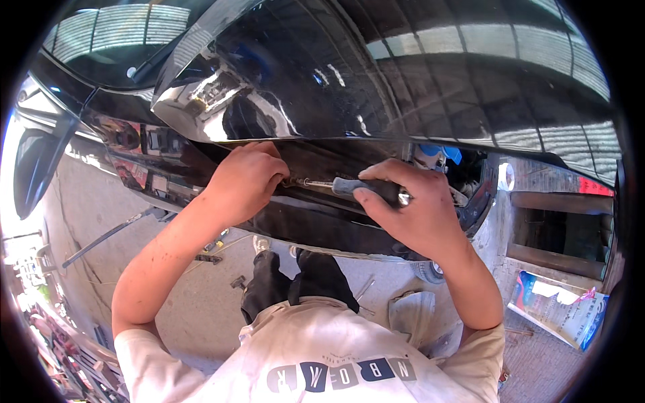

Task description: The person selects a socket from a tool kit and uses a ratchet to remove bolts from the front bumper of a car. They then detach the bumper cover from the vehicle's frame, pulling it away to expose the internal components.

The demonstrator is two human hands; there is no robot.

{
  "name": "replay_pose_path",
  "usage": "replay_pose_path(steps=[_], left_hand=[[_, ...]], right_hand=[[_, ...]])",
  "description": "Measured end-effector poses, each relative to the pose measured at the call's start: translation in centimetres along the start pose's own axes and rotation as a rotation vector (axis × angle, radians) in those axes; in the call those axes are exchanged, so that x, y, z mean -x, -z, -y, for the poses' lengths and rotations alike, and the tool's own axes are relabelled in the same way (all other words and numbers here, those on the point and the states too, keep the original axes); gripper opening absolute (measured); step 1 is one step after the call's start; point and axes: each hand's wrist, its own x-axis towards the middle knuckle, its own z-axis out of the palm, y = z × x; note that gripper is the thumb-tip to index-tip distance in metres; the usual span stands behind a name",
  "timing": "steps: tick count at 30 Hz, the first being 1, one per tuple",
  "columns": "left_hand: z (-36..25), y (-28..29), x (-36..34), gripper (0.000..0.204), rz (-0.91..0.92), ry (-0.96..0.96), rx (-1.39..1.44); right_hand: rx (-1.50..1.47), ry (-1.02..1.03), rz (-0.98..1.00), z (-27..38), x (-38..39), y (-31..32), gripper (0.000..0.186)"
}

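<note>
A screwdriver [347, 186] with a grey and black handle lies roughly level, its metal shaft pointing left. My right hand [410, 201] is wrapped round the handle. At the shaft's far end, my left hand [252, 176] has its fingers curled together by the tip; whatever they pinch is hidden behind them. Both hands work in the gap between the raised black car hood [289, 87] and the black fender [295, 221] below it.
The hood hangs low over my hands. Blue-capped engine parts [437, 153] show at the right. A side mirror [41, 164] sticks out at far left. On the ground lie a long dark bar [107, 236], several tools and a printed cardboard sheet [561, 305].
</note>
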Motion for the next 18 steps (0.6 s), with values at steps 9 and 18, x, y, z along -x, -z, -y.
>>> replay_pose_path(steps=[9, 18], left_hand=[[0.8, -0.8, -1.5, 0.018, 0.308, 0.233, 0.027], [1.9, -1.2, -1.2, 0.021, 0.276, 0.205, 0.048]], right_hand=[[0.161, -0.190, 0.189, 1.9, -2.3, -0.5, 0.029], [0.151, -0.390, 0.507, 4.5, -4.8, -0.3, 0.036]])
